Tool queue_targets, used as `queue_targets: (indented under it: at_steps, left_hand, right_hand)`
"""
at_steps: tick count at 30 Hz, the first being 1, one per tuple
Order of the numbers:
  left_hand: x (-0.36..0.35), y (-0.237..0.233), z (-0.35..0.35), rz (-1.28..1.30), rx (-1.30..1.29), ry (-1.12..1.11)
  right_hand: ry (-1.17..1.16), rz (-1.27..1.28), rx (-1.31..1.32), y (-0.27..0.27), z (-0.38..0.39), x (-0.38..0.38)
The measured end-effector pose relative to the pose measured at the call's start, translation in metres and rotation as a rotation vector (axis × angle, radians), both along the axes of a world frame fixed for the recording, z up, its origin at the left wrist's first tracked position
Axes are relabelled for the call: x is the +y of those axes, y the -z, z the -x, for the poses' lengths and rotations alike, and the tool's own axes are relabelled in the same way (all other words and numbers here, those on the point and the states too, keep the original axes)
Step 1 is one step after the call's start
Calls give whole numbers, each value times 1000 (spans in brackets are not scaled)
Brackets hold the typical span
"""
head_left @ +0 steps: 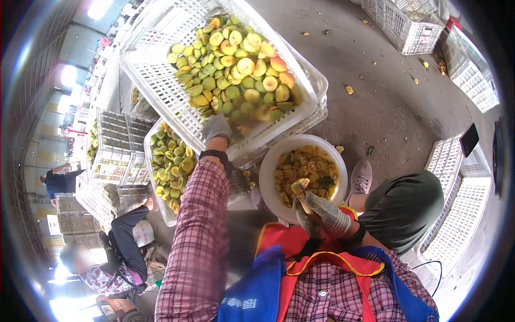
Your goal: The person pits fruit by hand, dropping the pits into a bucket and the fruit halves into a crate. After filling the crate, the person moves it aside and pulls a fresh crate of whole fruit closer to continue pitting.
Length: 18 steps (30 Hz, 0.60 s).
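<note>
My left hand (216,129), in a grey glove, is stretched forward and grips the near rim of a tilted white plastic crate (155,80) filled with halved yellow-green fruit (236,70). My right hand (322,212), also gloved, stays close to my chest and holds a piece of fruit (300,186) over a white round bowl (268,172) that holds fruit scraps. A small tool may be in that hand; I cannot tell.
A second white crate of fruit halves (169,161) stands at the left below the tilted one. Empty white crates (407,24) lie at the upper right and right (456,204). Stacked crates (110,155) stand at the left. People (126,241) work at the lower left.
</note>
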<state>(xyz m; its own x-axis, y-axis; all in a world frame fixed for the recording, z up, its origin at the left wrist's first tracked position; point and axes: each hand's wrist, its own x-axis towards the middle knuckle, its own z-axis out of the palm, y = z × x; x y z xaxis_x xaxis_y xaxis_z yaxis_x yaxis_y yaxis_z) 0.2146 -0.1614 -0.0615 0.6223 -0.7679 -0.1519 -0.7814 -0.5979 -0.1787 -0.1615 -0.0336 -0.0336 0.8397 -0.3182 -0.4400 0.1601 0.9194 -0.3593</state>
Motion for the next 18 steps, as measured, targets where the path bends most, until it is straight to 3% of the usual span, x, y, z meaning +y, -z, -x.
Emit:
queue_targets:
  at_steps: [2,4,6,8,9,10,12,13,15,16,17,18]
  left_hand:
    - [7,-10,8,55,78,-11]
    - [24,-15,14,196,181,27]
    - [44,-12,27,771,1011,-95]
    - [84,-52,100,1084,1394,13]
    - [101,-64,131,1116,1564,-81]
    - [115,-68,153,1134,1739,-180]
    - [137,-58,179,1108,1886,-254]
    - [145,-66,197,1133,1946,-355]
    - [164,-61,206,1095,2157,-599]
    - [170,-62,213,1087,2159,-607]
    - [173,-66,222,1120,2218,-651]
    - [176,-68,227,1156,2276,-694]
  right_hand:
    - [18,195,-84,-6,1,-1]
    - [80,134,27,17,-2,-1]
    - [156,68,137,17,0,1]
    - [58,265,68,-5,4,4]
    - [107,459,44,7,4,10]
    - [112,454,59,10,-1,10]
    - [636,1733,77,13,-11,6]
    - [316,1363,-25,18,-3,15]
    - [381,1468,-37,29,0,19]
    - [455,1583,-77,31,-1,20]
    - [218,1334,-61,31,4,27]
    - [222,1331,-59,29,8,30]
